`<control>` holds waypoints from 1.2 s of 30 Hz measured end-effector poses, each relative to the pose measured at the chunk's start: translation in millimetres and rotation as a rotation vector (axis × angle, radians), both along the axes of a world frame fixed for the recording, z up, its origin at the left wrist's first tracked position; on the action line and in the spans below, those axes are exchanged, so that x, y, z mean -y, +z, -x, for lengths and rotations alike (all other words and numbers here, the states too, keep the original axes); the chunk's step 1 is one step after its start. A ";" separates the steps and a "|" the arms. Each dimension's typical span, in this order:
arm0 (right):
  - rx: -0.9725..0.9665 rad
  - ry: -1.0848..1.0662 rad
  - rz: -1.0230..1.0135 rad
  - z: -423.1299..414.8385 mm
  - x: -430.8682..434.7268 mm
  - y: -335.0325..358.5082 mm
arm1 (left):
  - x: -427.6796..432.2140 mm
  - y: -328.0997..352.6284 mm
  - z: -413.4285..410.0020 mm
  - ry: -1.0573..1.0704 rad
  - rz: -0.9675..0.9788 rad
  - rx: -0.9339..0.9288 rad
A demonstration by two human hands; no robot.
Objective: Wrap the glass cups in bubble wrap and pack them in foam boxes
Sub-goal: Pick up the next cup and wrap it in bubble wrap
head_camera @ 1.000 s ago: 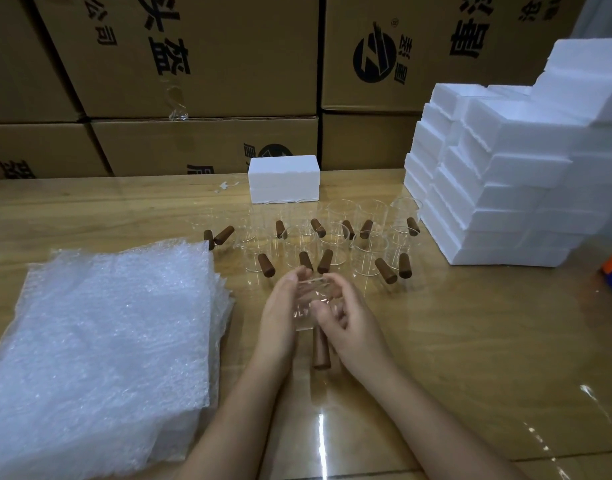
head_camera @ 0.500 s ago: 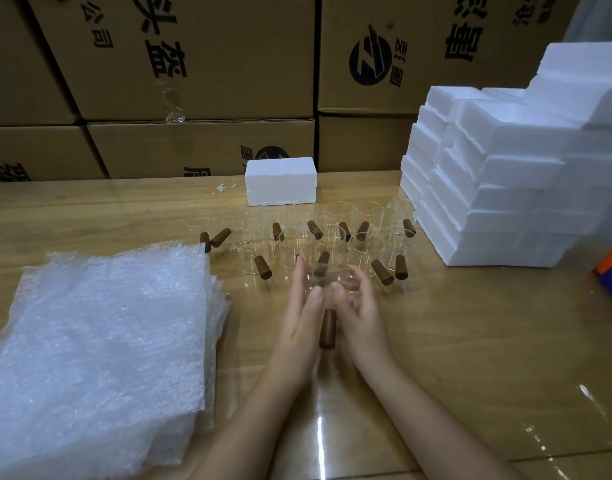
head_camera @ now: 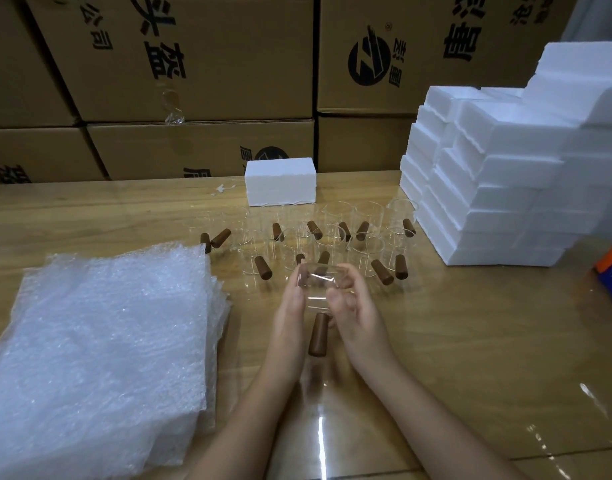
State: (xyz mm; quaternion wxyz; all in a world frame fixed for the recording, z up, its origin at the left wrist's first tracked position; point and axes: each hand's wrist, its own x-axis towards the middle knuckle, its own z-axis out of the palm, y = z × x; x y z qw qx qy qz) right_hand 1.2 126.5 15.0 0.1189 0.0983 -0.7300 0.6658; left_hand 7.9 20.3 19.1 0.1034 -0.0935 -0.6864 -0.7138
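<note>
Now left hand (head_camera: 290, 308) and right hand (head_camera: 361, 317) curl fingers (head_camera: 348, 289) round glass cup (head_camera: 315, 289) beside bubble wrap (head_camera: 107, 341); slick glass could slip, crack.

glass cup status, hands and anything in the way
Left hand and right hand hold one glass cup. Unwrapped, handle toward the person. Bubble wrap at left; other cups close behind.

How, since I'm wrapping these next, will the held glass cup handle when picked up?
The glass cup looks thin-walled, so probably fragile and light. Its smooth clear surface may be slippery. The brown handle juts out one side, so it likely pulls that way and stops rolling.
</note>
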 end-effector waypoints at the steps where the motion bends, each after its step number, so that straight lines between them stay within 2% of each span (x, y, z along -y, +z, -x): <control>1: 0.007 0.005 -0.017 0.2 0.3 -1.2 | 1.6 0.4 0.5 -0.001 -0.019 0.014; 4: 0.022 0.017 -0.074 2.7 -1.2 -4.7 | 4.1 2.6 -0.3 -0.012 -0.044 0.035; 8: 0.034 -0.002 -0.120 5.8 -4.9 -11.5 | 2.8 2.1 -2.4 0.004 0.031 0.012; 13: 0.081 -0.050 -0.084 11.3 -3.8 -15.9 | -1.7 2.4 -5.7 0.003 0.084 -0.024; 18: 0.120 -0.107 -0.006 13.6 -7.7 -15.6 | -7.7 -4.9 -6.8 0.015 0.243 -0.192; 21: 0.135 -0.012 0.027 10.7 -8.4 -12.2 | -5.4 -4.6 -3.8 0.065 0.274 -0.298; 24: 0.115 0.083 -0.038 4.3 -5.1 -6.6 | 0.3 -6.2 -2.5 0.124 0.303 -0.361; 28: -0.020 0.009 -0.262 -5.9 -3.1 -1.5 | 2.9 -5.8 -0.4 0.209 0.335 -0.397; 31: -0.129 -0.056 -0.292 -12.8 -0.6 2.7 | 0.2 -1.9 -1.3 0.218 0.275 -0.380; 36: -0.278 -0.157 -0.336 -15.9 0.8 3.5 | -8.0 8.2 -7.2 0.150 0.126 -0.226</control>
